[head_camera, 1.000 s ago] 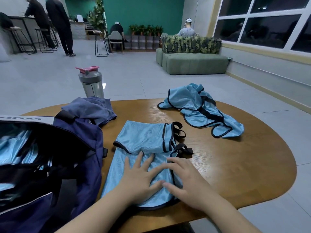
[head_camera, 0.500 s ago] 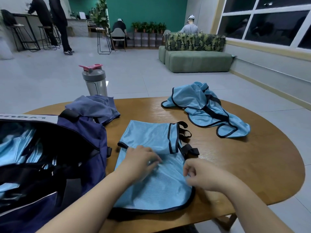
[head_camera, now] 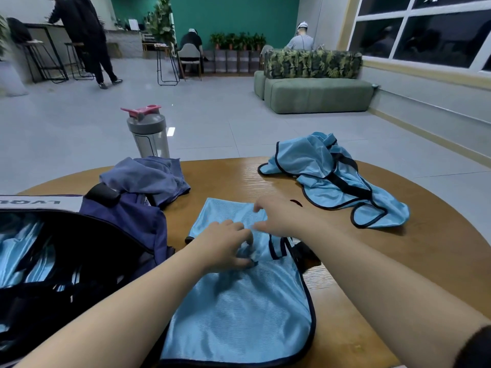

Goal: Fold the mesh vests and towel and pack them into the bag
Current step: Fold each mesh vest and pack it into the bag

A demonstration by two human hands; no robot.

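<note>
A light blue mesh vest [head_camera: 239, 314] with black trim lies partly folded on the wooden table [head_camera: 398, 261] in front of me. My left hand [head_camera: 225, 245] pinches a bunch of its fabric near the middle. My right hand [head_camera: 281, 216] reaches over the vest's far part with fingers curled at the cloth. A second crumpled blue vest [head_camera: 332, 179] lies at the far right. A purple-blue towel [head_camera: 148, 176] is heaped behind the open navy bag [head_camera: 122, 221] at left, which holds blue mesh fabric [head_camera: 18, 251].
A grey shaker bottle [head_camera: 148, 131] with a pink lid stands at the table's far edge. Beyond are a green sofa [head_camera: 316, 94], stools and several people in the room. The table's near edge runs under my forearms.
Both hands moved away from me, up the vest from its near half to its middle and far part. The left hand now bunches fabric there. The camera has tilted.
</note>
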